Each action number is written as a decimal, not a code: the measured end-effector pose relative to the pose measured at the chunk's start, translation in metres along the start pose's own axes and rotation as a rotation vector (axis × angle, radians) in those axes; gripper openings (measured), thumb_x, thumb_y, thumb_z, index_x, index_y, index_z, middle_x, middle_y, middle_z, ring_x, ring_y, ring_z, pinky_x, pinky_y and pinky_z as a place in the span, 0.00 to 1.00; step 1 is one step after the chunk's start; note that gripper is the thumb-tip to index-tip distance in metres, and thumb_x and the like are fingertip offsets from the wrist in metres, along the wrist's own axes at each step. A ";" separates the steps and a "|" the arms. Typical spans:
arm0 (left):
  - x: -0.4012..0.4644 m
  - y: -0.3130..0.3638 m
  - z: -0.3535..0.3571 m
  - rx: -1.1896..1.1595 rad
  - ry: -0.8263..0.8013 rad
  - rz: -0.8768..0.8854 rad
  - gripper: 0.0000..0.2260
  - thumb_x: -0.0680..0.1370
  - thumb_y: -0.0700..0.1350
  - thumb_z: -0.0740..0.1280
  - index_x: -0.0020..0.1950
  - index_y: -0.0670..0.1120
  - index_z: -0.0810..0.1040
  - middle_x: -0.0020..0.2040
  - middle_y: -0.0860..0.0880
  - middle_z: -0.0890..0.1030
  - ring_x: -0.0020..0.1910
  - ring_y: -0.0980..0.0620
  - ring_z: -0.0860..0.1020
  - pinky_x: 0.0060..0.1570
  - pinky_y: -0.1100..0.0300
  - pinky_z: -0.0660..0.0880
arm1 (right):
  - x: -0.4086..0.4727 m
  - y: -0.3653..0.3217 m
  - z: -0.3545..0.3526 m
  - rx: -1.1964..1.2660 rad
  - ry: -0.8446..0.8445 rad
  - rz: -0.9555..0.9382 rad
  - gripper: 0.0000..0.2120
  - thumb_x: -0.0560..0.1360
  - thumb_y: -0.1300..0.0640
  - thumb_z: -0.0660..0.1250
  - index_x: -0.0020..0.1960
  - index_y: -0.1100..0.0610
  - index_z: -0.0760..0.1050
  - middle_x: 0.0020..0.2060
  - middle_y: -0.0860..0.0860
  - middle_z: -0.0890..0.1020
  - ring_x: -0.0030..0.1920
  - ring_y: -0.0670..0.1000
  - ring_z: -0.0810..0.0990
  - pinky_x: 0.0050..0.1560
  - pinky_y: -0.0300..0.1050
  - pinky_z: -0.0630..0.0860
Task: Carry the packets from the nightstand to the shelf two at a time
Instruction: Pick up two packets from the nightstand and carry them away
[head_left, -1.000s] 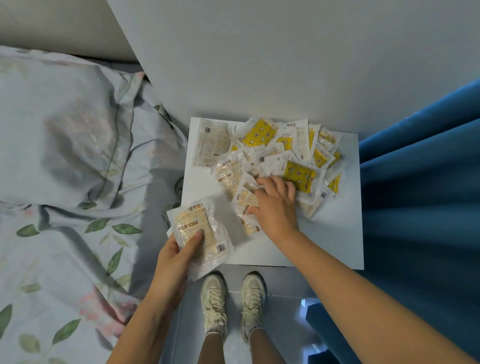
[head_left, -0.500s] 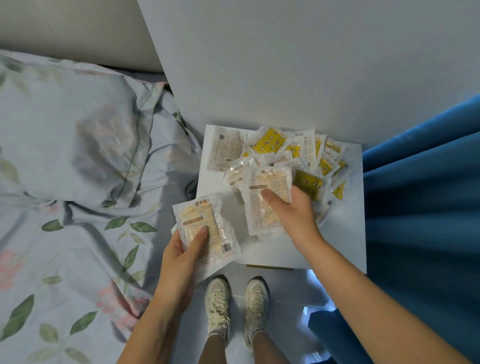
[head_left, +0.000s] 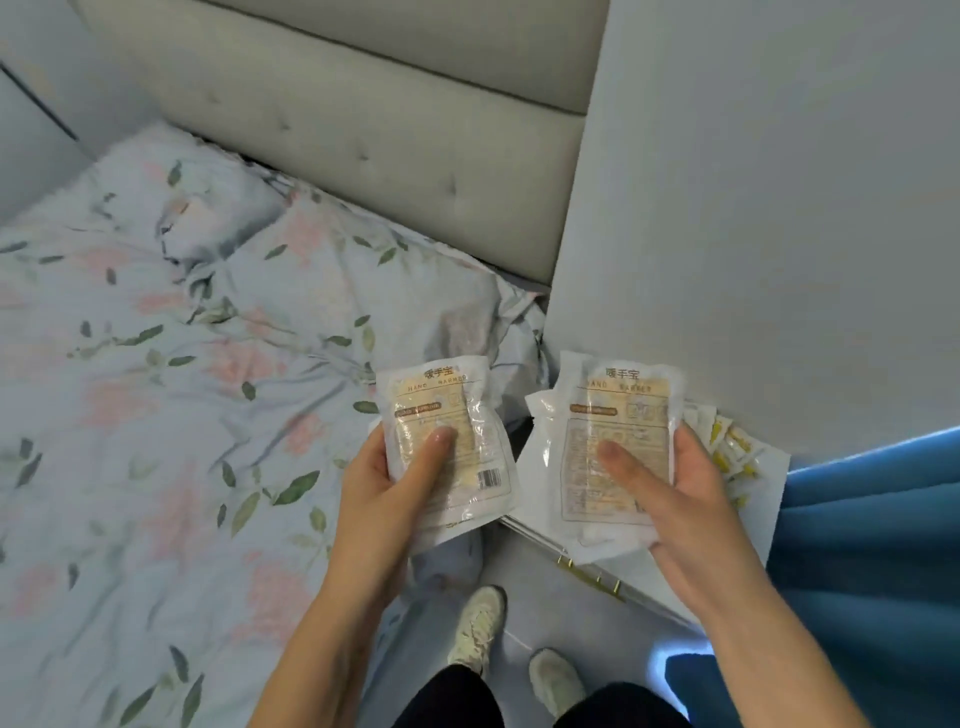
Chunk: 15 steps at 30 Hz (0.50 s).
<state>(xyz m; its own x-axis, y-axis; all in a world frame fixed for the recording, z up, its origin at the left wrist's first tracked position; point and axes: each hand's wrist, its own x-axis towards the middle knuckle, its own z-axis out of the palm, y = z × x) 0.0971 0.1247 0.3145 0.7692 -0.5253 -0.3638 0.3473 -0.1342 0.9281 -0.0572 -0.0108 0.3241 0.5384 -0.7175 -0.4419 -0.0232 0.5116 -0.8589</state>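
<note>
Two hand-warmer packets now lifted off the nightstand (head_left: 769, 467), one gripped under the thumb of the left hand (head_left: 387, 486), one likewise in the right hand (head_left: 670, 499); the carry to the shelf can begin.

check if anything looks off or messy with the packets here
Nothing looks damaged or spilled. The left hand and right hand each hold one sealed packet. The only untidy bit is the loose heap of packets left on the nightstand.
</note>
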 end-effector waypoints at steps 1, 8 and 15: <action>-0.015 0.009 -0.003 -0.011 0.037 0.028 0.09 0.74 0.43 0.69 0.53 0.45 0.80 0.46 0.46 0.86 0.44 0.48 0.85 0.39 0.60 0.80 | -0.010 -0.007 0.004 -0.005 -0.033 -0.005 0.19 0.66 0.60 0.71 0.57 0.52 0.77 0.50 0.50 0.86 0.50 0.49 0.85 0.45 0.43 0.83; -0.134 0.037 -0.037 -0.154 0.351 0.160 0.06 0.76 0.41 0.68 0.52 0.47 0.81 0.47 0.47 0.86 0.45 0.48 0.85 0.41 0.59 0.81 | -0.077 -0.025 0.042 -0.115 -0.375 0.013 0.25 0.62 0.52 0.74 0.59 0.52 0.77 0.52 0.51 0.86 0.54 0.52 0.84 0.53 0.51 0.81; -0.267 0.044 -0.130 -0.265 0.714 0.269 0.07 0.74 0.44 0.69 0.52 0.48 0.80 0.47 0.49 0.86 0.46 0.50 0.85 0.45 0.58 0.81 | -0.170 -0.015 0.136 -0.243 -0.797 -0.028 0.21 0.58 0.49 0.77 0.50 0.48 0.80 0.50 0.52 0.86 0.52 0.52 0.85 0.52 0.48 0.82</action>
<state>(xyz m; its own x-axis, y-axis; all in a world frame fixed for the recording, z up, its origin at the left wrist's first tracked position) -0.0235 0.3678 0.4417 0.9704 0.1643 -0.1769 0.1486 0.1713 0.9740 -0.0342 0.1677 0.4473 0.9743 -0.1318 -0.1825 -0.1331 0.3170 -0.9390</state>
